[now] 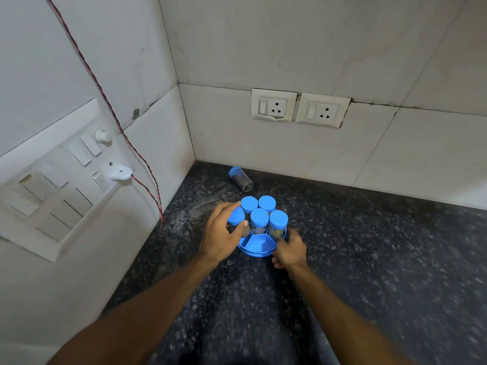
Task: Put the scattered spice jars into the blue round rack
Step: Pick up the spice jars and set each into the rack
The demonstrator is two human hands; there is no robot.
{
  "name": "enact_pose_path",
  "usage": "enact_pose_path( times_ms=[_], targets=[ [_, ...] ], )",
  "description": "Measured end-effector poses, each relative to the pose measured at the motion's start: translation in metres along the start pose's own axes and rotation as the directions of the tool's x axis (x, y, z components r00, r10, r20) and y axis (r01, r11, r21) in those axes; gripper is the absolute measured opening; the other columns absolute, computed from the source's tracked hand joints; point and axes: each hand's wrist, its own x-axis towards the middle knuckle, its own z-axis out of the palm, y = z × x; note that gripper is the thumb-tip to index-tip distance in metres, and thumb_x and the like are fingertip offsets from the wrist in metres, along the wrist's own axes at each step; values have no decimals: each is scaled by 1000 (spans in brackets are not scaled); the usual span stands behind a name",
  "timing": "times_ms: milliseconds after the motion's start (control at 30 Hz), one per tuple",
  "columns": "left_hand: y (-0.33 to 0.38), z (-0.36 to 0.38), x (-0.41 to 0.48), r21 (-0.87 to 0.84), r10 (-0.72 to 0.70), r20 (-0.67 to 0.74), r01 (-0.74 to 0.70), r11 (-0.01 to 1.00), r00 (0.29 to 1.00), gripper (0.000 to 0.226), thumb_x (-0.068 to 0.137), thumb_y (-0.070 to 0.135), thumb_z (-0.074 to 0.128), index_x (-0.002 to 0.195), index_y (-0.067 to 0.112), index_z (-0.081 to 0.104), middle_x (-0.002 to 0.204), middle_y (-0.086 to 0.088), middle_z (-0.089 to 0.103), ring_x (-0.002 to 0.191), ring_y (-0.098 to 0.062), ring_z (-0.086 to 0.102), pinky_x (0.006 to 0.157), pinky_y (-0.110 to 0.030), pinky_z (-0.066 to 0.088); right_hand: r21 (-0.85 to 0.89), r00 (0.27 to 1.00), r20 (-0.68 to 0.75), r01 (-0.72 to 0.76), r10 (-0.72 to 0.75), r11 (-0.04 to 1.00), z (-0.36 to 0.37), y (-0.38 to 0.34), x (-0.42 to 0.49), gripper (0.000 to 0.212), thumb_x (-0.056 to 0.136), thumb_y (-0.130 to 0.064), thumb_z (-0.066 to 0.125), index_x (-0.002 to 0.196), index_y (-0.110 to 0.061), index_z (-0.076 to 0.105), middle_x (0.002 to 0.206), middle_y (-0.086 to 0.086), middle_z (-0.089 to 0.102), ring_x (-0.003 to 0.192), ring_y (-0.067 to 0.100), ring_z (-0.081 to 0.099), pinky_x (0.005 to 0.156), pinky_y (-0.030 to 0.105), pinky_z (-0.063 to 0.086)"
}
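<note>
While the left hand (220,234) grips a blue-lidded jar (236,216) at the left edge of the blue rack (257,248), the right hand (290,250) clasps the rack's right rim, and one jar (241,178) lies on the counter (369,259) behind, apart from both hands.

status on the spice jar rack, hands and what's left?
Left hand setting a jar into the rack; right hand steadying its rim. Four jars seated, front slot open. Last jar lying by the back wall, path clear.
</note>
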Motion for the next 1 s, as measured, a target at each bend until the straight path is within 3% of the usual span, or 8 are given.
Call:
enact_pose_path(
  times_ms=[100,233,433,600,733,867,933,1000],
  targets=[
    [-5,2,-1,20,-29,1,29,999,1000,50,83,17,74,130,15,59,127,5,54,111,1,50,96,-5,38,24,1000,12,0,0,1000,-1,1,2,39,96,-20,48,135,-18,48,82,18,72,50,21,62,43,30,53],
    [-11,-3,1,72,-30,81,24,997,996,53,82,21,75,132,16,59,128,5,55,114,-6,53,101,-29,49,48,1000,23,-7,5,999,-1,-3,4,45,97,-19,47,142,-20,45,78,17,71,50,21,61,42,30,52],
    [-10,-1,13,150,-105,242,69,986,965,80,79,31,73,149,23,35,150,5,38,134,-12,42,109,-36,42,126,996,-43,-69,75,990,-1,-9,10,57,95,-13,44,151,-26,36,86,20,72,49,21,61,41,29,53],
    [-22,1,28,278,-224,336,131,952,915,81,82,16,65,153,22,27,157,1,31,142,-18,36,114,-40,39,323,983,-108,-106,148,941,11,-16,10,57,94,-11,42,147,-33,38,95,23,71,52,26,67,45,34,58],
    [-27,5,44,310,-295,396,176,935,869,68,83,13,60,147,20,39,145,-2,51,132,-20,49,108,-41,45,406,990,-47,-104,134,908,20,-18,3,51,96,-13,44,143,-31,37,84,21,74,60,31,72,55,41,62],
    [-34,14,61,206,-263,458,187,961,849,59,71,7,50,124,32,61,122,4,66,111,-17,61,94,-43,54,321,971,-166,-114,174,940,5,-23,12,29,101,-18,42,125,-10,54,83,19,72,63,29,69,55,39,61],
    [-40,19,69,170,-255,482,196,966,838,70,67,5,46,130,35,57,128,6,65,117,-16,60,100,-41,52,262,957,-229,-114,177,958,-3,-23,25,28,101,-19,42,115,-4,61,79,15,70,58,23,64,50,35,58],
    [-43,24,76,136,-227,535,182,974,814,79,71,-5,47,141,31,50,142,4,57,131,-17,52,107,-29,42,217,948,-255,-135,190,967,-12,-24,37,28,101,-22,45,115,-4,62,81,13,69,56,21,63,48,33,56]
  ],
)
